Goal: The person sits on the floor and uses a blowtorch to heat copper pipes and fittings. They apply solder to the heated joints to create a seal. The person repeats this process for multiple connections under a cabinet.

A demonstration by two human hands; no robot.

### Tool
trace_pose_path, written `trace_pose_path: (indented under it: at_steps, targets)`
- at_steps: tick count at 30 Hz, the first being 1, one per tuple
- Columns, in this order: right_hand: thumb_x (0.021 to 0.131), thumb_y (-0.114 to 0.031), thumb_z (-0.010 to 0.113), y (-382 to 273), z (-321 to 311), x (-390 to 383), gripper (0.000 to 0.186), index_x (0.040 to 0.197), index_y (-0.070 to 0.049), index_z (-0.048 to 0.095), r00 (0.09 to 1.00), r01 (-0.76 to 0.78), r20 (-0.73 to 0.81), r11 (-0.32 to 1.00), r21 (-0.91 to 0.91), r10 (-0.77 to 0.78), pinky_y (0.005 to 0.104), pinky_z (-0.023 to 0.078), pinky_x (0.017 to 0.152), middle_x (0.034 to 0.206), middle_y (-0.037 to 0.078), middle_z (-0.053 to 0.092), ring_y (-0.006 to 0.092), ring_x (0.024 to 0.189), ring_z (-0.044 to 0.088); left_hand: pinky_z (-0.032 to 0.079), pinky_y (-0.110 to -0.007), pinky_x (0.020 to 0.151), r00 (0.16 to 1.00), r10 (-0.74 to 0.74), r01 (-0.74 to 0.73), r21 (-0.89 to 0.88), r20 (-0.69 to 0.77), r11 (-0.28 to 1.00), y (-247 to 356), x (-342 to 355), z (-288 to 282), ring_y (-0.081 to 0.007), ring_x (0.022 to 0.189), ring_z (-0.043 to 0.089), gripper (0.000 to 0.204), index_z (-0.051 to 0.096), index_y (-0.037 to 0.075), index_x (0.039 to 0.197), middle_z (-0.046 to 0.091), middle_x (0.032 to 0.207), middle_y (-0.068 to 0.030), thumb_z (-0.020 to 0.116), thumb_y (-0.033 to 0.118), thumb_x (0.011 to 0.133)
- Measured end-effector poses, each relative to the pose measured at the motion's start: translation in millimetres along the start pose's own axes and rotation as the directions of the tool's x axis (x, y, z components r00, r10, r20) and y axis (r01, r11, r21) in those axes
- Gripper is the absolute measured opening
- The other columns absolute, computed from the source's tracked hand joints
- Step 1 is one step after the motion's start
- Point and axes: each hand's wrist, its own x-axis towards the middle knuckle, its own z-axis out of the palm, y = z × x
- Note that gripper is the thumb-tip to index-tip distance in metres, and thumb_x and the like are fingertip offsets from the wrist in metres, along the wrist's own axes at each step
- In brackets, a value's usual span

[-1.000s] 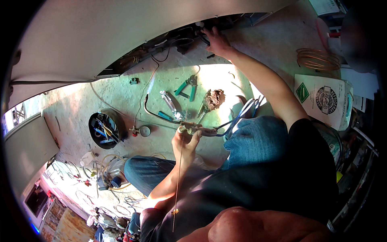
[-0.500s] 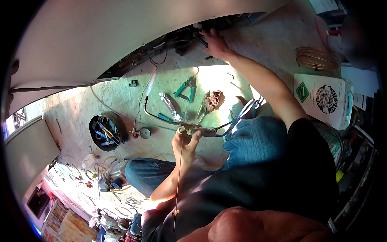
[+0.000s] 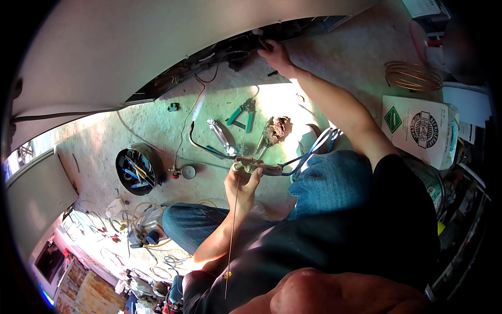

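Note:
My left hand (image 3: 240,189) is closed round the handle of a gas torch (image 3: 265,169). The torch's bent neck (image 3: 200,145) reaches up and left, with a pale flame (image 3: 198,111) at its tip. The same hand keeps a thin brazing rod (image 3: 232,246) that slants down towards my body. Blue hoses (image 3: 308,150) run from the torch's right end past my knee. At the dark opening (image 3: 230,52) under a large pale cabinet (image 3: 130,47), my right hand (image 3: 278,56) has its fingers curled; what they grip is hard to make out.
On the floor lie green-handled pliers (image 3: 243,113), crumpled foil (image 3: 219,135) and a brown lump (image 3: 278,130). A round tub of tools (image 3: 150,191) and a gauge (image 3: 188,171) are at left. Coiled copper tube (image 3: 413,76) and a white box (image 3: 418,123) stand at right.
My right hand has shifted slightly left and its fingers have curled in at the opening. The left hand, torch and rod stay almost where they were, the flame still burning.

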Motion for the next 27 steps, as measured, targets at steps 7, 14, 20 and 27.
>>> trace_pose_path:
  at_steps: [7,14,20,27]
  targets:
    - [0.082,-0.02,0.079,-2.4,19.0,19.0,0.044,0.119,0.0,0.066,0.963,0.216,-0.101,0.942,-0.259,-0.249,0.036,0.054,0.076,0.095,0.014,0.073,0.023,0.084,0.069,0.05,-0.029,0.091,1.0,0.019,-0.019,-0.011,0.008,1.0,0.4,-0.8,-3.0,-0.0156,0.101,0.066,0.027,0.057,-0.003,0.117,0.071,0.107,-0.0109,0.07,0.003,0.094]
    - [0.089,-0.017,0.072,-3.2,26.5,22.4,0.037,0.12,0.001,0.068,0.947,0.279,-0.038,0.878,-0.389,-0.318,0.0342,0.053,0.081,0.093,0.015,0.073,0.0218,0.086,0.068,0.05,-0.03,0.092,1.0,0.017,-0.018,-0.043,-0.02,0.999,-6.1,-4.6,-11.7,-0.0159,0.101,0.066,0.028,0.056,-0.002,0.117,0.071,0.107,-0.0116,0.07,0.003,0.094]
    - [0.087,-0.014,0.068,9.6,14.8,23.3,0.023,0.105,0.0,0.072,0.936,0.344,-0.056,0.937,-0.065,-0.347,0.0403,0.052,0.076,0.075,0.019,0.067,0.0332,0.071,0.064,0.05,-0.03,0.092,1.0,-0.008,0.008,-0.027,0.019,1.0,0.9,-2.5,-9.7,-0.0162,0.101,0.066,0.027,0.056,-0.002,0.117,0.071,0.108,-0.0115,0.07,0.002,0.094]
    - [0.089,-0.01,0.068,-12.7,20.0,-4.7,0.042,0.13,-0.005,0.066,0.865,0.402,-0.074,0.774,-0.488,-0.496,0.0391,0.045,0.102,0.124,0.02,0.064,0.0336,0.118,0.054,0.049,-0.03,0.093,1.0,0.02,-0.02,-0.069,0.004,0.997,1.2,0.0,-6.6,-0.0159,0.103,0.065,0.027,0.057,-0.002,0.117,0.07,0.109,-0.0113,0.07,0.002,0.094]
